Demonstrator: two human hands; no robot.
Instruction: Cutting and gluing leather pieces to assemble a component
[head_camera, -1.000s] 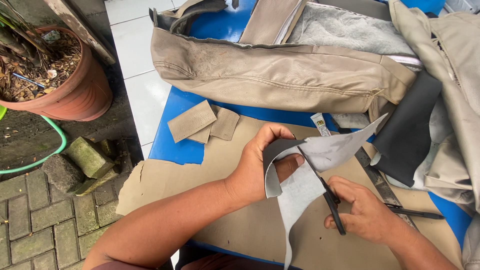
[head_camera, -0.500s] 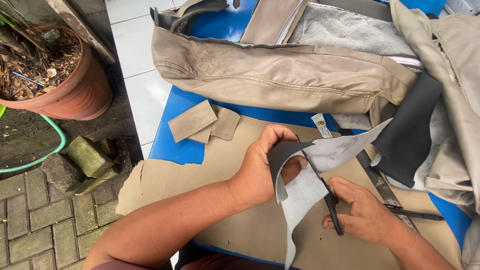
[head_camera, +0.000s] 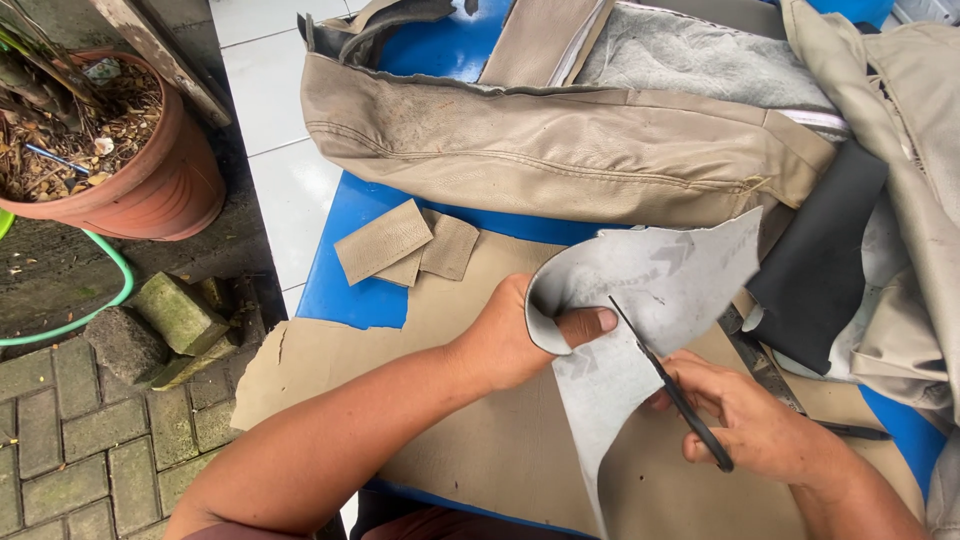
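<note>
My left hand (head_camera: 510, 335) is pinched on the edge of the grey sheet (head_camera: 660, 300) — thumb on top, fingers curled under — lifting it off the tabletop (head_camera: 350, 290) so the material stands up taut. My right hand (head_camera: 760, 420) is closed through the loops of the black scissors (head_camera: 672, 390), blades biting into the sheet just at four o'clock from my left thumb. The sheet hangs between my hands at the middle of the view, its long tail dropping toward six o'clock over the tan fabric panel (head_camera: 480, 440) spread below.

To cut this well, I judge the sheet wants steady tension — hold close to the blades, but with the thumb clear of the cut line. Long, smooth closes, I'd say, rather than short snips, and turn the sheet, not the scissors.

Up at twelve o'clock lies the beige seat cover (head_camera: 560, 140); a black piece (head_camera: 820, 260) sits at two o'clock, small tan offcuts (head_camera: 400, 245) at ten o'clock. The terracotta plant pot (head_camera: 150, 180) stands off the table at nine to ten o'clock.
</note>
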